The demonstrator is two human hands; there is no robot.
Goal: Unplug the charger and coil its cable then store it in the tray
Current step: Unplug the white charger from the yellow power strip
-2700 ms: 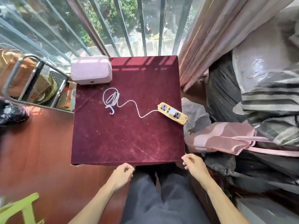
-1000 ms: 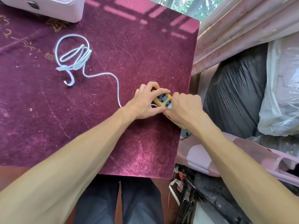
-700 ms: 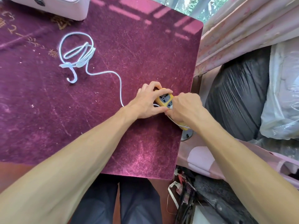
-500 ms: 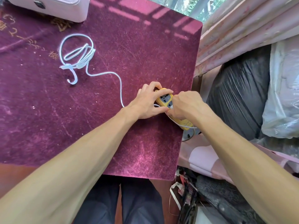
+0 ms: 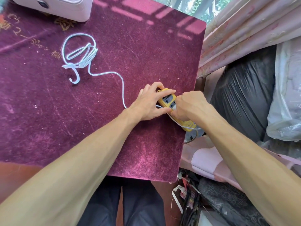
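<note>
Reaching from six o'clock, two bare forearms cross dark trouser legs (image 5: 123,204) and meet over the right side of the bench (image 5: 146,154), which is covered in a maroon velvet cloth; the left hand (image 5: 149,105) lies flat on a yellow power strip (image 5: 167,99), its fingers (image 5: 167,91) spread, the forefinger over the strip's far end and the thumb along its near edge; the right hand (image 5: 189,106), at three o'clock of the left and touching the strip, is curled, its fingers pressed together and pinching a white charger (image 5: 174,108) plugged into the strip's face; most of the charger is hidden under those fingers, so only a sliver shows between thumb and knuckles; the strip's near end (image 5: 189,124) pokes out beneath the right wrist at the bench's right edge; a white cable (image 5: 122,85) emerges from under the left palm, runs toward eleven o'clock and ends in a loose tied bundle (image 5: 81,54) well apart from both hands; farther, at twelve o'clock of the bundle, a pale pink case (image 5: 65,7) sits at the far edge; pink curtains (image 5: 244,30) hang at two o'clock.
</note>
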